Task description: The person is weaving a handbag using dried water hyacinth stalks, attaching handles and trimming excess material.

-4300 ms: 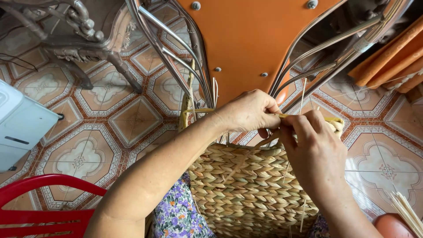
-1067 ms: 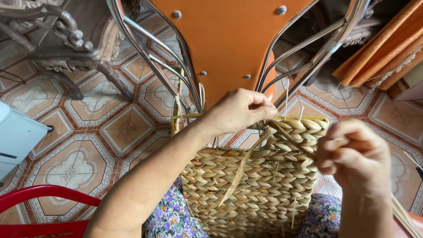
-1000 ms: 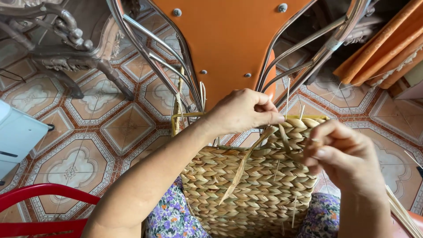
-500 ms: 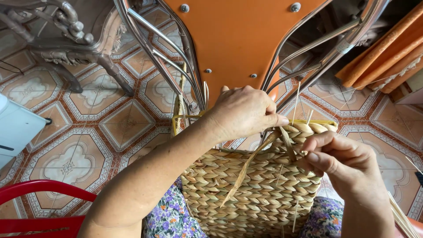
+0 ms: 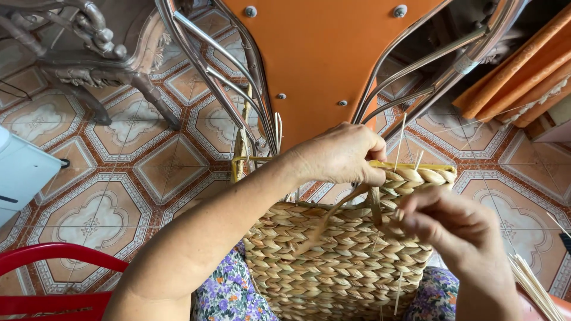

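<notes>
While most of the woven basket (image 5: 339, 261) is finished, its rim at twelve o'clock is gripped by the closed left hand (image 5: 339, 156); a loose strand (image 5: 376, 205) is pinched by the right hand (image 5: 458, 229).

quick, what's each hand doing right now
Left hand: closed, gripping the woven basket at its rim.
Right hand: fingers pinched on a straw strand.

I see a basket (image 5: 339, 261) of coarse, matt plaited straw, dry and fibrous. The chair seat (image 5: 324, 56) above looks like smooth orange plastic on glossy chromed metal tubes (image 5: 205, 53). The floor (image 5: 160, 166) is glazed patterned tile. Printed floral cloth (image 5: 229, 294) lies below the basket, beside a shiny red plastic chair (image 5: 56, 261).
</notes>
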